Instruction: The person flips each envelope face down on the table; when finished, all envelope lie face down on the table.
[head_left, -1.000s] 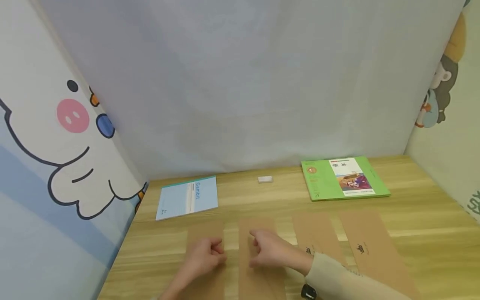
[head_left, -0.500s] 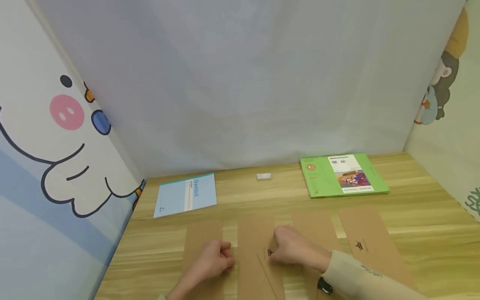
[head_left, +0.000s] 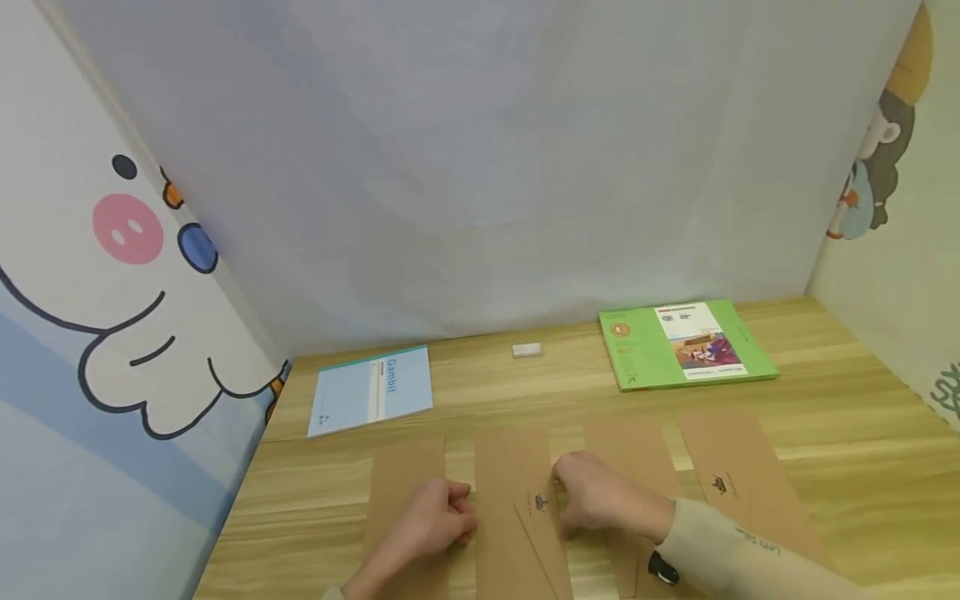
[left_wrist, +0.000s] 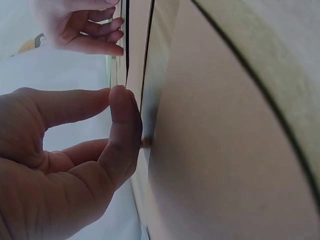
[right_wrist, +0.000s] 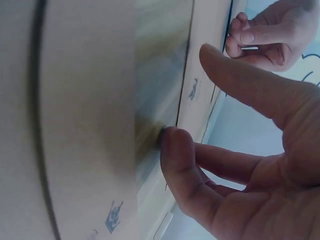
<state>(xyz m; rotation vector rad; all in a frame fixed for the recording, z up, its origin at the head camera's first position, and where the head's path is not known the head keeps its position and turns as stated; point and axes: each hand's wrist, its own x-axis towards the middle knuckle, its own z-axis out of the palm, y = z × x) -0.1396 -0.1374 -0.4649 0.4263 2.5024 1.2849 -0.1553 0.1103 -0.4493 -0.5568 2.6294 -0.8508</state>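
Observation:
Several brown kraft envelopes lie side by side on the table. In the head view, my left hand [head_left: 438, 521] is over the leftmost envelope [head_left: 408, 467], fingertips close to the left edge of the second envelope [head_left: 510, 475]. The left wrist view shows that hand's thumb and index tips together [left_wrist: 119, 92], with nothing visible between them. By the second envelope's right edge, my right hand [head_left: 603, 500] has bent fingers, the thumb apart from them. Its fingertips [right_wrist: 176, 142] are low at the table. A crown print and a slanting flap line show on the second envelope.
A light blue notebook [head_left: 367, 392] lies at the back left, and a small white eraser-like block [head_left: 527, 350] at the back middle. The green book [head_left: 645, 350] is at the back right. Two more envelopes [head_left: 630, 442] lie right of the second. Cloth partitions [head_left: 480, 167] border the table.
My right hand has moved from over the second envelope to its right edge, uncovering the crown print. My left hand has shifted slightly right, towards that envelope's left edge.

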